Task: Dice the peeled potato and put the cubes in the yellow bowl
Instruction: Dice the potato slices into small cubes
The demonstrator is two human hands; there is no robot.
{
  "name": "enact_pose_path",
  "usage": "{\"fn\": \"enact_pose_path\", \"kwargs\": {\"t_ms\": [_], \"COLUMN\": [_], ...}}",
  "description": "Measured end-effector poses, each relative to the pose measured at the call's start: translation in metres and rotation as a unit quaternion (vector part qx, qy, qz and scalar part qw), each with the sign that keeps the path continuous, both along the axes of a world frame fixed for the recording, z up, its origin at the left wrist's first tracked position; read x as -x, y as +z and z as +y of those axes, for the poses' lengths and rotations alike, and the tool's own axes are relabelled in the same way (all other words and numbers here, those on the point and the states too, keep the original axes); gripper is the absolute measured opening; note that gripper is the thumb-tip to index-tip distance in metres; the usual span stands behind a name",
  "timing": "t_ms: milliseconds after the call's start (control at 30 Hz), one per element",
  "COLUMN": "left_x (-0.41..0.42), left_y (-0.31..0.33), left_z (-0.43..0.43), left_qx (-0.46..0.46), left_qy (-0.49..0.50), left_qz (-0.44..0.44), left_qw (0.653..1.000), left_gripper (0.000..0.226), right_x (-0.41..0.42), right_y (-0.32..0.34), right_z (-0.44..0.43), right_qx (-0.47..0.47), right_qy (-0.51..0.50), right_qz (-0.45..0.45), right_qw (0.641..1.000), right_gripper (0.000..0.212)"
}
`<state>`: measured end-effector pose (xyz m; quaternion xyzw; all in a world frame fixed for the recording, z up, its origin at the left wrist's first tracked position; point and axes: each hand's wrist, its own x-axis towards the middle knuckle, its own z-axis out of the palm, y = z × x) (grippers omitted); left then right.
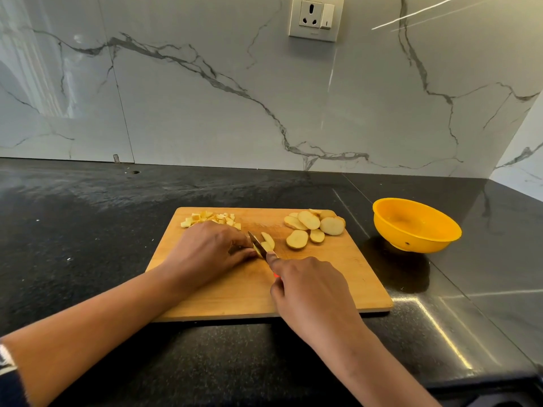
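Head view: right fingers [273, 259] grip knife [255, 239], left fingers [235, 235] pin flat potato slice [268, 243] on wooden board [338, 274].

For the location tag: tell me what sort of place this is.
Probably a home kitchen: a dark stone counter backed by a marble-patterned wall with a socket, a wooden cutting board with potato slices and a knife, and a yellow bowl beside it.

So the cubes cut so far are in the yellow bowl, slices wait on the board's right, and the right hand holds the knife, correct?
No: the head view shows the yellow bowl empty; the cubes lie piled at the cutting board's far left. The slices do wait on its right, and the right hand holds the knife.
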<state>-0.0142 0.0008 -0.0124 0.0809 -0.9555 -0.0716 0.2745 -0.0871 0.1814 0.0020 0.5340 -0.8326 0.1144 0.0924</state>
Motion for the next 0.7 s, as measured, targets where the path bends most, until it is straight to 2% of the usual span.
{"fn": "enact_pose_path", "kwargs": {"t_ms": [233,400,533,700], "left_x": [0.001,0.0,0.001,0.001], "left_y": [0.0,0.002,0.002,0.003], "left_z": [0.001,0.001,0.0,0.002], "left_qx": [0.006,0.001,-0.005,-0.013], "left_qy": [-0.006,-0.002,0.009,0.014], "left_qz": [-0.002,-0.018,-0.035,-0.046], "left_qw": [1.0,1.0,0.999,0.999], "left_gripper": [0.024,0.023,0.032,0.033], "right_x": [-0.003,-0.009,-0.013,-0.021], "right_y": [0.004,-0.001,-0.001,0.01], "right_z": [-0.018,0.007,0.024,0.04], "right_qx": [-0.069,-0.062,-0.061,-0.072], "right_qy": [0.005,0.002,0.004,0.01], "right_qz": [0.019,0.007,-0.003,-0.023], "right_qw": [0.997,0.998,0.998,0.997], "right_gripper": [0.036,0.053,0.052,0.053]}}
